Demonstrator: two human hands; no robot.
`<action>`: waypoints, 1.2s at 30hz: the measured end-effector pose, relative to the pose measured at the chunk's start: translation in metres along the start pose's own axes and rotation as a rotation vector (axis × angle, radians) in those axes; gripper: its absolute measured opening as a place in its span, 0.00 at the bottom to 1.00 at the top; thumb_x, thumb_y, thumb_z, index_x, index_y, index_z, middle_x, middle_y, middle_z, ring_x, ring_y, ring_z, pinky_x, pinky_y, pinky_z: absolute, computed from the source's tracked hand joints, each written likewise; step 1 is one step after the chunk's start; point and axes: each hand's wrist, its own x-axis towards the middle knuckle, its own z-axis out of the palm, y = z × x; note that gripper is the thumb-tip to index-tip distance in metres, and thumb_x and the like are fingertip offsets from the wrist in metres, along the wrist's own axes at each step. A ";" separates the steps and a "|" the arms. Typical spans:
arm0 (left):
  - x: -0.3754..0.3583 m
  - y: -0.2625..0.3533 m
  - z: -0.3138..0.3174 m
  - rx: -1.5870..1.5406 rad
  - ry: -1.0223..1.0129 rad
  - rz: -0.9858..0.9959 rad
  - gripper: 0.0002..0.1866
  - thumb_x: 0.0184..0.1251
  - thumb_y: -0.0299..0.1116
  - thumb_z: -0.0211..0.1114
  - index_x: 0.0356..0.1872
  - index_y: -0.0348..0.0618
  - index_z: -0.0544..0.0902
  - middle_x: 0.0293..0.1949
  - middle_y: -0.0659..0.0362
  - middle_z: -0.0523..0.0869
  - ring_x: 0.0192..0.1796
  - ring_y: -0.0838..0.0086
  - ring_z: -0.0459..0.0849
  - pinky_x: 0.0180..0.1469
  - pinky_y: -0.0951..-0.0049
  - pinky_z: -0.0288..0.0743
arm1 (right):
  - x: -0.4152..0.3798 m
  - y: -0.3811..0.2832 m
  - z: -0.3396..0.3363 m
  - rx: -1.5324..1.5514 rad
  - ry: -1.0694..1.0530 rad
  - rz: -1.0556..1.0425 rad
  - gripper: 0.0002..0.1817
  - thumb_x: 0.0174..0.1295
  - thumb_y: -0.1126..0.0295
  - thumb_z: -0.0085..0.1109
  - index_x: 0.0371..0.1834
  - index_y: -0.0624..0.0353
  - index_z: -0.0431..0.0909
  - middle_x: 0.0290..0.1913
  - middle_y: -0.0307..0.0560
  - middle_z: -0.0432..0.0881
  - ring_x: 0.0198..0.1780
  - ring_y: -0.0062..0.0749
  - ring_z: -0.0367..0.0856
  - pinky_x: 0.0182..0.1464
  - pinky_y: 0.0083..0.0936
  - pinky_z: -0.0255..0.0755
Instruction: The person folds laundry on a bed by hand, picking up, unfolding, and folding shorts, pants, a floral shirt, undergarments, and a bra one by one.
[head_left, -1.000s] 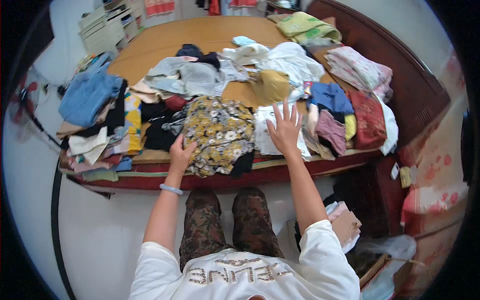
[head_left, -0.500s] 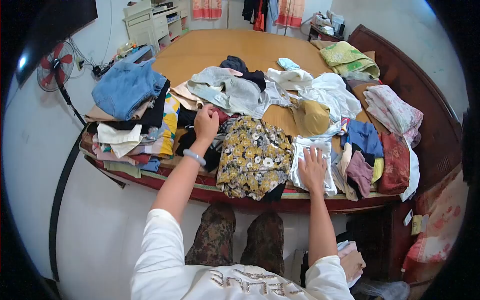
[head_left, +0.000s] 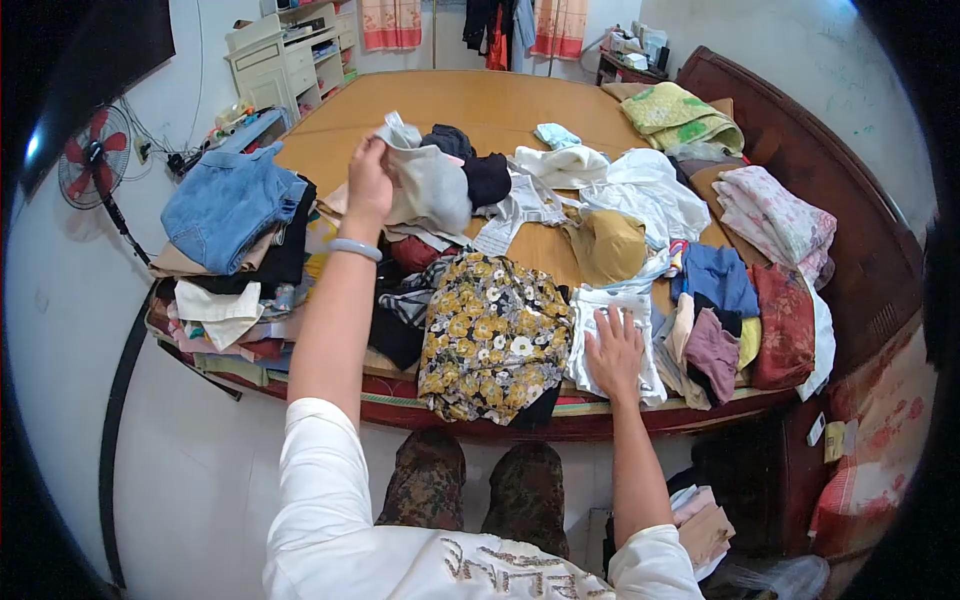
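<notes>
My left hand [head_left: 369, 182], with a pale bangle on its wrist, is closed on a light grey garment [head_left: 430, 185] and holds it up over the pile at the bed's middle left. My right hand [head_left: 615, 350] lies with fingers spread on a folded white garment [head_left: 583, 375] near the bed's front edge. Between the hands is a yellow, black and white floral garment [head_left: 490, 340]. A dark red cloth [head_left: 413, 253] and a black-and-white checked cloth [head_left: 408, 302] lie below the grey garment. Beyond my right hand sits a mustard-coloured cap-shaped item [head_left: 608, 245].
Blue jeans [head_left: 225, 205] top a stack of folded clothes at the left. At the right lie a blue garment [head_left: 718, 277], a mauve garment [head_left: 712, 340] and a red patterned cloth [head_left: 783, 325]. A fan [head_left: 94, 156] stands at the far left beside the bed.
My left hand has moved up and to the left, taken hold of the light grey garment and lifted part of it. My right hand stays on the white garment. The view has shifted slightly.
</notes>
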 end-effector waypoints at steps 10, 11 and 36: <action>-0.081 0.206 0.063 -0.493 -0.687 -0.153 0.35 0.70 0.49 0.45 0.68 0.32 0.60 0.67 0.34 0.62 0.62 0.51 0.75 0.56 0.57 0.78 | -0.003 0.004 0.002 0.005 0.008 0.010 0.26 0.64 0.50 0.50 0.63 0.46 0.72 0.70 0.46 0.65 0.72 0.50 0.58 0.70 0.50 0.48; -0.086 0.215 0.063 -0.525 -0.756 -0.185 0.35 0.70 0.50 0.47 0.69 0.32 0.59 0.66 0.33 0.62 0.61 0.52 0.76 0.55 0.58 0.79 | -0.003 0.004 0.000 0.013 -0.002 0.013 0.26 0.64 0.49 0.50 0.63 0.46 0.72 0.70 0.46 0.65 0.72 0.50 0.58 0.70 0.50 0.48; -0.312 0.197 0.056 0.462 -0.711 -0.845 0.33 0.60 0.36 0.68 0.65 0.35 0.68 0.39 0.61 0.85 0.39 0.84 0.80 0.41 0.82 0.74 | 0.016 -0.187 -0.151 2.361 -0.212 0.063 0.27 0.69 0.45 0.46 0.53 0.58 0.75 0.45 0.44 0.81 0.43 0.28 0.78 0.46 0.25 0.75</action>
